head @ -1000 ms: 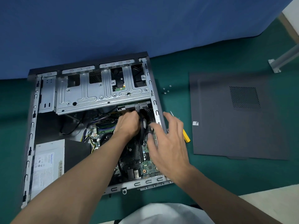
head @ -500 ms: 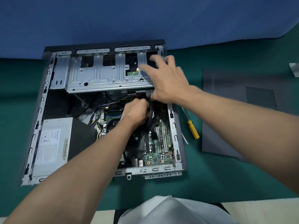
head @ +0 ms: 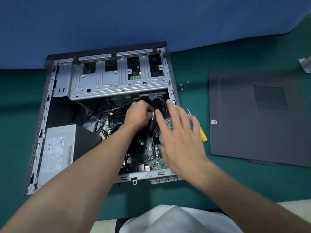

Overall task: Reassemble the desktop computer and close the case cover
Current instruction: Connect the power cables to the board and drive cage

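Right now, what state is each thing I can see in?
computer case, lying on its side, open
case cover, off, flat on the mat
left hand, gripping a black cable inside the case
right hand, open above the motherboard
screwdriver, lying beside the case
screws, loose on the mat

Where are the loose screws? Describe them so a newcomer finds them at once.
Start at the open computer case on the green mat, then look at the strip of mat between it and the dark cover panel to its right. Beside the case's far right corner lie the screws: a few tiny silver specks, farther away than the yellow-handled screwdriver.
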The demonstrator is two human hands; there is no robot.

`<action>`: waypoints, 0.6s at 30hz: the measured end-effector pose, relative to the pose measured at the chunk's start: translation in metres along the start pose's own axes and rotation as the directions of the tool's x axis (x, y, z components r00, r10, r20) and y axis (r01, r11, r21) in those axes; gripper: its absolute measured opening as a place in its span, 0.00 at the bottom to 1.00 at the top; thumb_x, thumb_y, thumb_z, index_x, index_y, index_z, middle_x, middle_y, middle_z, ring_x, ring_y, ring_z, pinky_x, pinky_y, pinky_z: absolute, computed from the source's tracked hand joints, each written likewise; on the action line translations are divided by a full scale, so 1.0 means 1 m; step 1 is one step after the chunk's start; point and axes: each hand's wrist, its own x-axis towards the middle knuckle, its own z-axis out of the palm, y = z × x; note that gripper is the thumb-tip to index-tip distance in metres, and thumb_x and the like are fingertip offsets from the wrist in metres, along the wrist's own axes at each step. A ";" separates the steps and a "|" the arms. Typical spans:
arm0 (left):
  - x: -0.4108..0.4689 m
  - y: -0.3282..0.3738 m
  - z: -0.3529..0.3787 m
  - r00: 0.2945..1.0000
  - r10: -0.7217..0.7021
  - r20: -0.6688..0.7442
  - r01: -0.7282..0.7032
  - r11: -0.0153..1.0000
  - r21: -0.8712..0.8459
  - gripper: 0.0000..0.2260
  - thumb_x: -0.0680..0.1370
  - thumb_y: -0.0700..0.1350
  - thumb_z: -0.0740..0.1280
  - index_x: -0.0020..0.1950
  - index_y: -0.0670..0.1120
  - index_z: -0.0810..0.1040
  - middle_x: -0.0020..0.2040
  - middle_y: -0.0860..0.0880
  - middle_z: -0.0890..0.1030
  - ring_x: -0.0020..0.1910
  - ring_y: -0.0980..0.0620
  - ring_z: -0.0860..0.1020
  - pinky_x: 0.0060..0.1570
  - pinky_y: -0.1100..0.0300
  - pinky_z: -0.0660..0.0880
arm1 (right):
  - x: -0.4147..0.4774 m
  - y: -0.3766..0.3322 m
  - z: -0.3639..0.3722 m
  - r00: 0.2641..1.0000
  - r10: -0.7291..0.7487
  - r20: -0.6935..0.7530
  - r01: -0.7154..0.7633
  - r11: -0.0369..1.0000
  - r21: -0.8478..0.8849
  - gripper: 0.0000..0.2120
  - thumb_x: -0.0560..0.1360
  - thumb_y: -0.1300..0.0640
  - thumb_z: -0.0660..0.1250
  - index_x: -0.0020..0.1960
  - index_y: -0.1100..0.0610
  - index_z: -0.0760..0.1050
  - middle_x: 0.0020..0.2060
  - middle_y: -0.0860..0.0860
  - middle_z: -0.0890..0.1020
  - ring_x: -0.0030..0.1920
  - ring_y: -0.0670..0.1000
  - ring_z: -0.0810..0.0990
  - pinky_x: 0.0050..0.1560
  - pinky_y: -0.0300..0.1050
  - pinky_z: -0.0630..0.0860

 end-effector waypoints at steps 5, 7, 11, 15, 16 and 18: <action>0.003 -0.002 -0.001 0.997 -0.013 0.075 0.013 1.000 0.004 0.08 0.77 0.39 0.67 0.51 0.44 0.85 0.50 0.45 0.85 0.54 0.44 0.81 0.54 0.50 0.77 | -0.007 0.004 -0.002 0.971 0.209 0.112 -0.230 0.946 0.226 0.28 0.67 0.61 0.66 0.65 0.45 0.72 0.75 0.61 0.52 0.71 0.61 0.48 0.66 0.58 0.56; 0.004 0.000 -0.001 0.997 -0.038 0.073 0.039 0.999 0.000 0.08 0.76 0.38 0.67 0.50 0.44 0.85 0.50 0.45 0.85 0.53 0.44 0.81 0.55 0.50 0.77 | -0.009 0.008 -0.004 0.981 0.143 0.129 -0.164 0.972 0.170 0.15 0.66 0.60 0.65 0.51 0.50 0.80 0.72 0.64 0.58 0.70 0.64 0.55 0.65 0.57 0.55; 0.006 0.000 -0.001 0.994 -0.067 0.091 0.068 0.998 -0.011 0.08 0.76 0.38 0.67 0.50 0.45 0.85 0.49 0.44 0.85 0.52 0.45 0.81 0.55 0.51 0.77 | -0.011 0.013 -0.008 0.985 0.058 0.164 -0.058 0.998 -0.006 0.09 0.69 0.53 0.62 0.42 0.50 0.81 0.71 0.63 0.58 0.70 0.66 0.57 0.64 0.57 0.55; 0.005 0.000 -0.002 0.993 -0.070 0.094 0.069 0.998 0.011 0.09 0.76 0.38 0.67 0.51 0.44 0.85 0.50 0.44 0.84 0.52 0.44 0.81 0.56 0.51 0.77 | 0.000 0.007 -0.015 0.964 0.094 0.247 -0.071 0.992 -0.102 0.16 0.76 0.48 0.57 0.60 0.48 0.75 0.73 0.64 0.48 0.72 0.68 0.48 0.66 0.61 0.54; 0.005 0.000 -0.002 0.994 -0.069 0.086 0.068 0.997 0.022 0.09 0.76 0.38 0.67 0.52 0.44 0.85 0.50 0.43 0.84 0.52 0.44 0.81 0.56 0.51 0.77 | 0.003 0.005 -0.017 0.960 0.089 0.265 -0.063 0.992 -0.107 0.15 0.77 0.49 0.56 0.57 0.50 0.77 0.71 0.64 0.52 0.70 0.67 0.51 0.63 0.60 0.58; 0.003 0.002 0.000 0.996 -0.058 0.063 0.054 0.997 0.060 0.08 0.76 0.37 0.66 0.51 0.43 0.84 0.50 0.42 0.84 0.52 0.41 0.80 0.53 0.52 0.77 | 0.004 0.008 -0.022 0.962 0.055 0.268 -0.046 0.998 -0.037 0.10 0.76 0.54 0.56 0.47 0.51 0.76 0.62 0.60 0.61 0.61 0.63 0.60 0.53 0.55 0.62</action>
